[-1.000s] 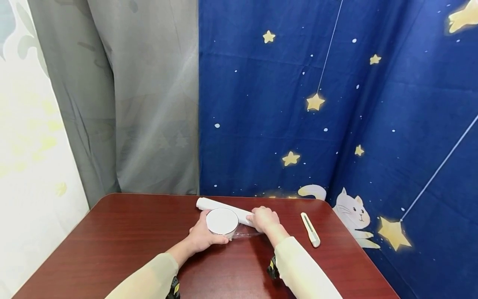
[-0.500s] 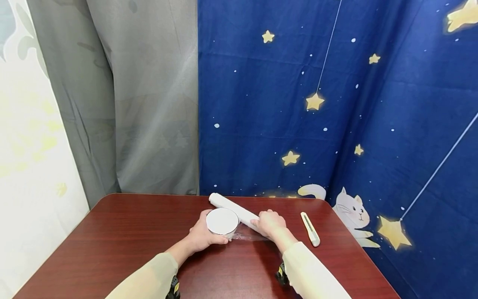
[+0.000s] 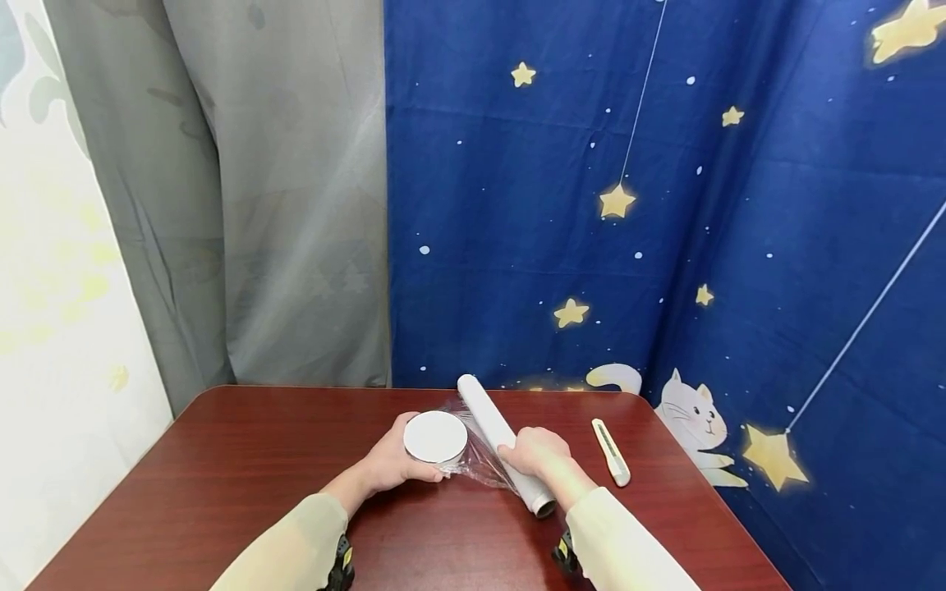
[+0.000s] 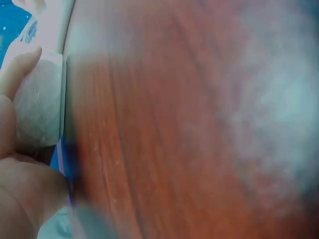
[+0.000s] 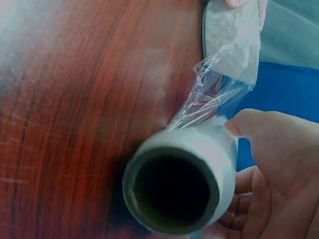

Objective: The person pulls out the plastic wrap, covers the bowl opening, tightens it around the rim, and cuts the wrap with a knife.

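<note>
A white round container [image 3: 436, 437] with a flat top sits near the middle of the table. My left hand [image 3: 395, 461] grips its left side, thumb toward the front; the left wrist view shows the thumb against the container's pale textured wall [image 4: 40, 104]. To the right, my right hand [image 3: 543, 453] holds a long roll of plastic wrap [image 3: 489, 417] around its near half. Clear film [image 5: 209, 94] stretches, creased, from the roll to the container. In the right wrist view the roll's hollow end [image 5: 172, 191] faces the camera, with the thumb on the roll's side.
A white utility knife [image 3: 611, 453] lies on the table to the right of my right hand. The dark red wooden table [image 3: 244, 476] reaches back to a grey curtain [image 3: 303, 205] and a blue starry curtain [image 3: 510, 213].
The roll has swung round the container, its far end moving right and its near end coming toward me. My right hand has shifted slightly right and nearer. My left hand stays on the container.
</note>
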{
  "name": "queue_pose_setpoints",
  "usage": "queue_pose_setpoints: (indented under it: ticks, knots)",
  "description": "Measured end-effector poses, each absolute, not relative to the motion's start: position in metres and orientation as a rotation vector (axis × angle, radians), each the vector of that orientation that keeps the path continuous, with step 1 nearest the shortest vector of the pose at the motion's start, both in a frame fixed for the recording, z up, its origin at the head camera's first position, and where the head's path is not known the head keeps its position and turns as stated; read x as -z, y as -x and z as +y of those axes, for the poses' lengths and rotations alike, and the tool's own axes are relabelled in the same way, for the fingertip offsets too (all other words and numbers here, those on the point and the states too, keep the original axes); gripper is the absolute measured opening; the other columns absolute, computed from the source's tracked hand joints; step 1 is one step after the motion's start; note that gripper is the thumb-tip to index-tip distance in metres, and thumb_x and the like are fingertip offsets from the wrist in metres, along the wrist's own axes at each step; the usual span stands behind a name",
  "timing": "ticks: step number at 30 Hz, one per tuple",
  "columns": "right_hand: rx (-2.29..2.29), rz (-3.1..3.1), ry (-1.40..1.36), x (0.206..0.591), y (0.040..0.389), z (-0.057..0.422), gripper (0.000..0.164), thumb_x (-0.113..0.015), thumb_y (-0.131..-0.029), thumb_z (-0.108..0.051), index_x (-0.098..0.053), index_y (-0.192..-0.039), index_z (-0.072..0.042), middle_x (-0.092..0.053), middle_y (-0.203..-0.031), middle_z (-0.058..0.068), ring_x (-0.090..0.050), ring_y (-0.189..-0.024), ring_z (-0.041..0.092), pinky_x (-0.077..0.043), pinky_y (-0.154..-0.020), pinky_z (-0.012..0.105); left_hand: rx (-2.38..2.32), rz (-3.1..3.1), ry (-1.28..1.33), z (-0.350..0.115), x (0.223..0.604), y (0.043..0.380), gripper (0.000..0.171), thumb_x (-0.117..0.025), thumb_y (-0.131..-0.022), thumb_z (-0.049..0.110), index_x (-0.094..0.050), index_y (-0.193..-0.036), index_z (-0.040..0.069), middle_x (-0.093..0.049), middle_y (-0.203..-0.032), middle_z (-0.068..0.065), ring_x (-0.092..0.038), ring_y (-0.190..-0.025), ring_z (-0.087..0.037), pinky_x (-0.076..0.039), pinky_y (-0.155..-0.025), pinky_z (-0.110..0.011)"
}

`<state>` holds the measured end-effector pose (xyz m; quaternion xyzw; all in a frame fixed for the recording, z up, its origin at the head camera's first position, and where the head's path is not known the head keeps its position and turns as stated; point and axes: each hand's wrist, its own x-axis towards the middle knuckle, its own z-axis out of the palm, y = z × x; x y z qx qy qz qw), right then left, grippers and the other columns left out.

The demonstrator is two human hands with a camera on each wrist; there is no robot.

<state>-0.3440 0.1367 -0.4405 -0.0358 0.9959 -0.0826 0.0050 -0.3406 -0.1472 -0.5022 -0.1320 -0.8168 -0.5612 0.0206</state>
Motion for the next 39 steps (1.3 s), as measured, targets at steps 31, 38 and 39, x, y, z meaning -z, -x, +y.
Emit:
queue_pose_setpoints:
  ticks: [31,38,39]
  knots:
    - [0.715,2.81,-0.002,0.441,0.332,0.156,0.051,-0.074,-0.094,-0.052,-0.063,-0.093,-0.002,-0.067,-0.081,0.012,-0.071,-0.05,0.025,-0.058,-0.045,0.035,1.777,-2.619,0.631,-0.163,0.501,0.35,0.112,-0.103,-0.068,0.012,-0.039,-0.159,0.004,-0.061,-0.15,-0.017,-0.059,-0.132,-0.028,-0.044,-0.116,-0.045]
    - [0.859,2.734,0.002,0.445,0.328,0.165,0.049,-0.071,-0.094,-0.046,-0.062,-0.101,0.002,-0.067,-0.084,0.014,-0.072,-0.052,0.026,-0.06,-0.047,0.037,1.763,-2.665,0.66,-0.165,0.5,0.35,0.113,-0.102,-0.071,0.015,-0.036,-0.162,0.007,-0.058,-0.153,-0.016,-0.056,-0.136,-0.03,-0.043,-0.118,-0.049]
    - [0.88,2.721,-0.001,0.445,0.328,0.167,0.05,-0.07,-0.094,-0.045,-0.062,-0.104,0.003,-0.067,-0.085,0.014,-0.071,-0.053,0.026,-0.06,-0.047,0.037,1.76,-2.667,0.659,-0.165,0.5,0.35,0.113,-0.103,-0.071,0.015,-0.036,-0.162,0.007,-0.058,-0.153,-0.016,-0.056,-0.136,-0.03,-0.043,-0.118,-0.05]
